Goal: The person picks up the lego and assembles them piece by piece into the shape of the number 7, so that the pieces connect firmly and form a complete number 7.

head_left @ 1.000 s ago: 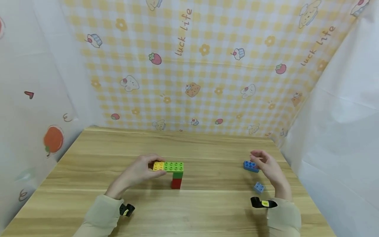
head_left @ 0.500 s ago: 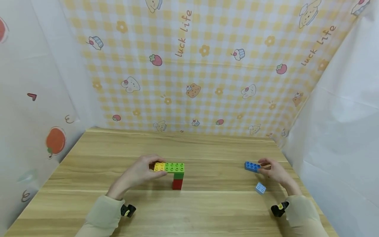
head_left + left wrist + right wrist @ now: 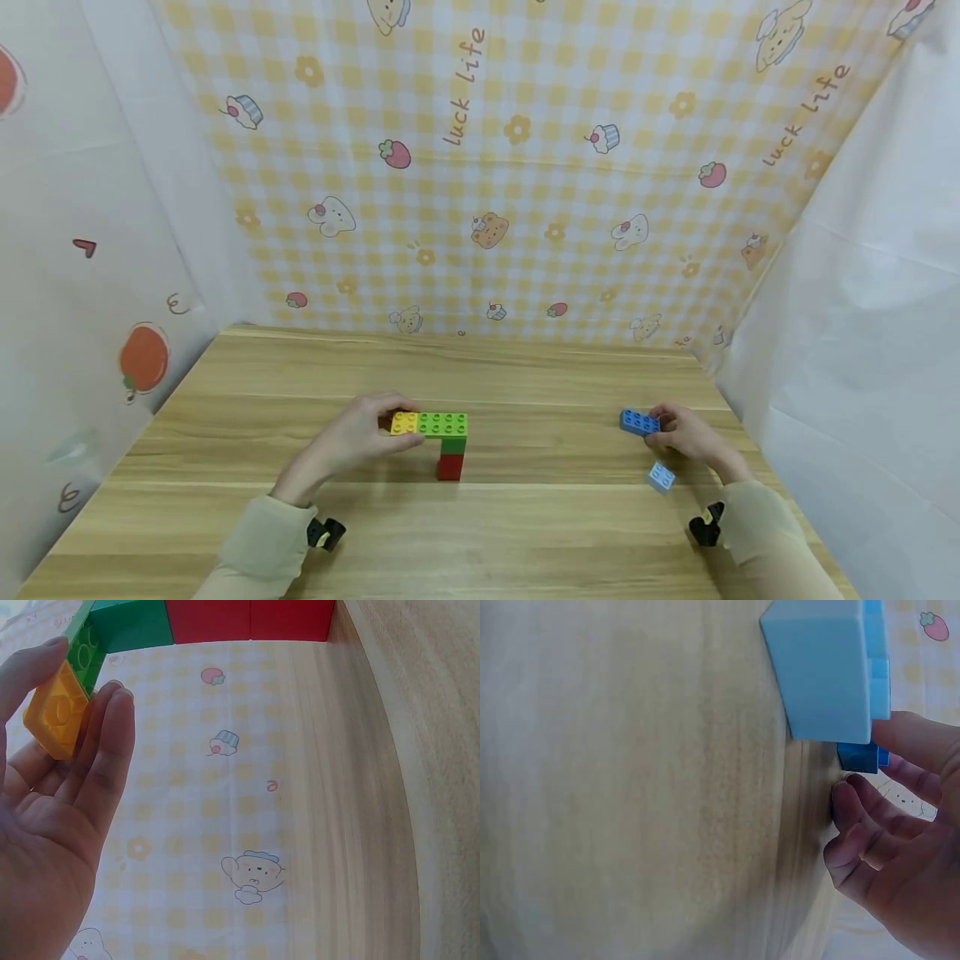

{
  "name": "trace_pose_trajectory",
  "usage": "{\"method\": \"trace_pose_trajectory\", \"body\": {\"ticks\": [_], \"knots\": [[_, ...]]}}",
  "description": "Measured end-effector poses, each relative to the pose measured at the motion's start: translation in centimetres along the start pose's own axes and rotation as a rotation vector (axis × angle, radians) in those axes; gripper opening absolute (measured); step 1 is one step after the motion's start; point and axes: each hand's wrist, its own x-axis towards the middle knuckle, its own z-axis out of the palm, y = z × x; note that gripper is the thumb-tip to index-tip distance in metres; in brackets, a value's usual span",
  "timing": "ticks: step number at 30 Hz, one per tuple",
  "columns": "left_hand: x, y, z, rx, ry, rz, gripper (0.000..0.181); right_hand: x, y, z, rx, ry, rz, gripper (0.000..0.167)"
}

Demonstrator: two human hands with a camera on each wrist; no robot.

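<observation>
My left hand [image 3: 360,433] pinches a yellow brick [image 3: 403,423] between thumb and fingers. That brick adjoins a light green brick [image 3: 442,424], whose far end rests on a darker green brick [image 3: 452,446] over red [image 3: 450,467]. In the left wrist view the yellow brick [image 3: 58,712] hangs level with the hand [image 3: 52,825], and two red blocks [image 3: 250,620] show in line. My right hand [image 3: 690,435] grips the right end of a dark blue brick [image 3: 638,422] lying on the table; the right wrist view partly hides this brick [image 3: 857,757] behind a light blue one.
A small light blue brick [image 3: 661,477] lies just in front of the right hand, large in the right wrist view [image 3: 821,675]. The wooden table [image 3: 480,533] meets a checked cloth [image 3: 517,192] at the back, with white cloth at both sides.
The right hand has swung from above the dark blue brick to its right end and closed on it. The left hand and its bricks have barely moved.
</observation>
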Motion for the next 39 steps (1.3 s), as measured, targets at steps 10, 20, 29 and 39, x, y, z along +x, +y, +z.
{"method": "trace_pose_trajectory", "body": {"ticks": [10,20,29,39], "knots": [[0.1,0.3,0.0,0.011,0.001,0.005,0.042,0.5,-2.3,0.4,-0.087,0.023,-0.037,0.034],[0.1,0.4,-0.1,-0.002,0.009,0.016,0.04,1.3,-8.3,2.2,-0.135,0.008,-0.184,0.029],[0.1,0.3,0.0,0.018,0.016,0.025,0.04,1.0,-14.3,4.5,0.048,-0.01,-0.308,0.037],[0.0,0.2,0.1,0.009,0.01,0.021,0.04,0.5,-20.8,6.6,0.094,-0.029,-0.463,0.033]]}}
